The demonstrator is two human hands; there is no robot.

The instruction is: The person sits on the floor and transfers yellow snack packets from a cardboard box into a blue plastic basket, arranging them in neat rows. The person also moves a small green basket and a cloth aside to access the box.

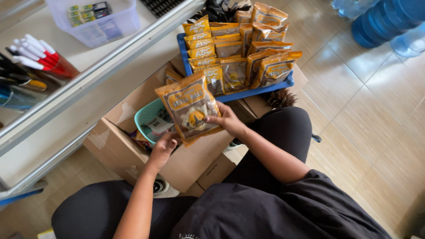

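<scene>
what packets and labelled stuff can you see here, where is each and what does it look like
Snack packet: flat orange and brown pouch with a clear window, held between left hand and right hand.
Packet rows: matching orange pouches standing in a blue tray on cardboard boxes.
Clear tub: upper left shelf, small green and dark labelled packs inside.
Teal basket: inside the open box, paper slip within.

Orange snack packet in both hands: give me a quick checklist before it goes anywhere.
1. Grip: left hand at the bottom edge of the orange snack packet, right hand at its right edge: ok.
2. Packet intact, no tear visible on the front: ok; back cannot tell.
3. Blue tray room: packed with upright packets, little free space: not ok.
4. Tray footing: rests on the cardboard box, right corner near the edge: cannot tell.
5. Teal basket beneath the packet, partly hidden: cannot tell.
</scene>
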